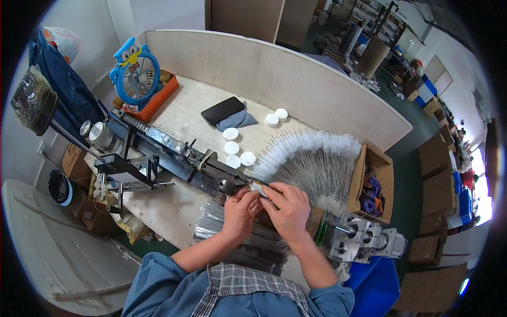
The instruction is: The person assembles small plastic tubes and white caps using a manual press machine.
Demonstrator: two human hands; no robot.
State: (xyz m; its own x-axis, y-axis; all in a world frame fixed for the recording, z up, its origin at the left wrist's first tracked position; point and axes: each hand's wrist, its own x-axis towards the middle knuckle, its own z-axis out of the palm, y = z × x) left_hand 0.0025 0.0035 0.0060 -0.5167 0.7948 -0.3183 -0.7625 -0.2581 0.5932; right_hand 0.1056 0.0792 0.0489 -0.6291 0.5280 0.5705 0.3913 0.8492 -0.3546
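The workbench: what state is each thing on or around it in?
Left hand: fingers bent at a white piece, grip unclear.
Right hand: fingers bent at the same piece, grip unclear.
Phone: lying on a crumpled cloth, no lit screen showing.
Blue fan: upright in an orange tray, running or not unclear.
Carton: open, purple and orange things inside.
Thin rods: spread out like a fan.
White round pieces: lying loose.

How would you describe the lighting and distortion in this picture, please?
Head view: the white partition bows with fisheye distortion, and the corners fall black; head view, far right: the window is washed out by glare; head view, centre: the left hand and right hand look fairly evenly lit.
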